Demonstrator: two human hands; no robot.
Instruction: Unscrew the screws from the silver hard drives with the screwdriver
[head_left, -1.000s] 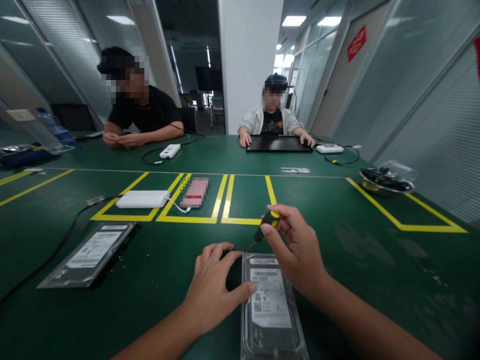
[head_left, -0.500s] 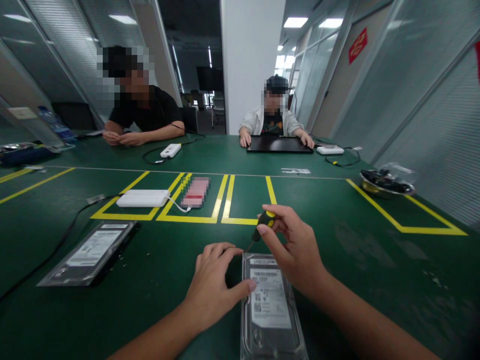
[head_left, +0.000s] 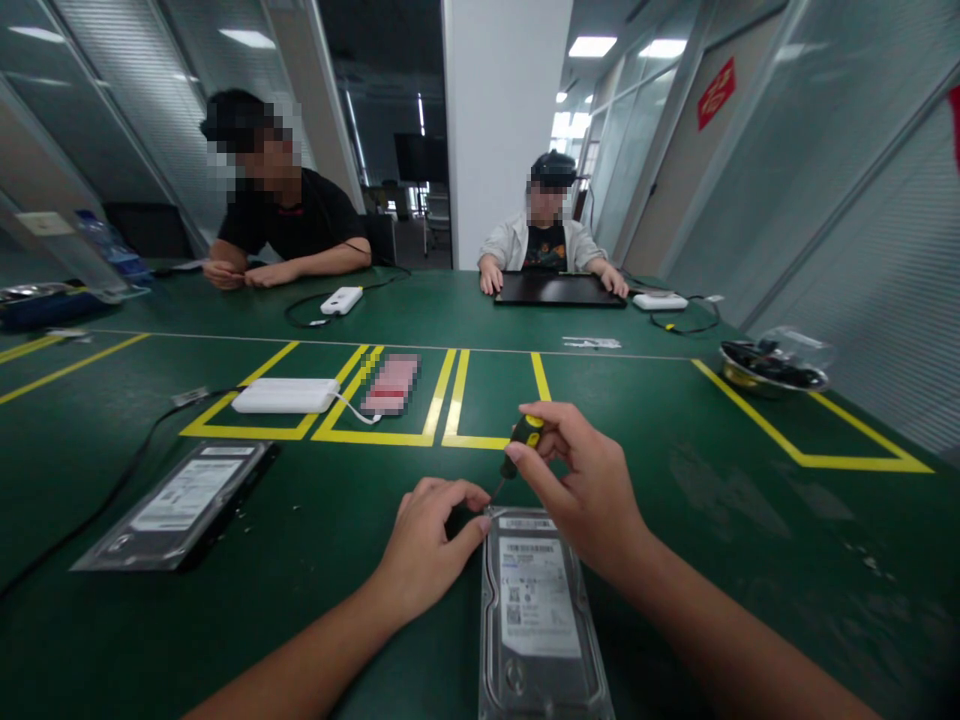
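Observation:
A silver hard drive (head_left: 536,610) with a white label lies on the green table in front of me. My right hand (head_left: 574,480) grips a black-and-yellow screwdriver (head_left: 523,440) by its handle, tilted, its tip down at the drive's far left corner. My left hand (head_left: 435,540) is at that same corner, thumb and index finger drawn together beside the screwdriver tip. Anything between those fingertips is too small to make out. A second hard drive (head_left: 184,495) lies off to the left.
Beyond the hands are a white power bank (head_left: 285,396) cabled to a pink phone (head_left: 391,385) and yellow tape outlines (head_left: 375,438). A bowl of black parts (head_left: 772,365) stands right. Across the table sit two people, one with both hands on a dark panel (head_left: 559,289).
My left thumb has slid from the drive's label up to its far left corner, closing toward the index finger. The screwdriver handle has shifted slightly left.

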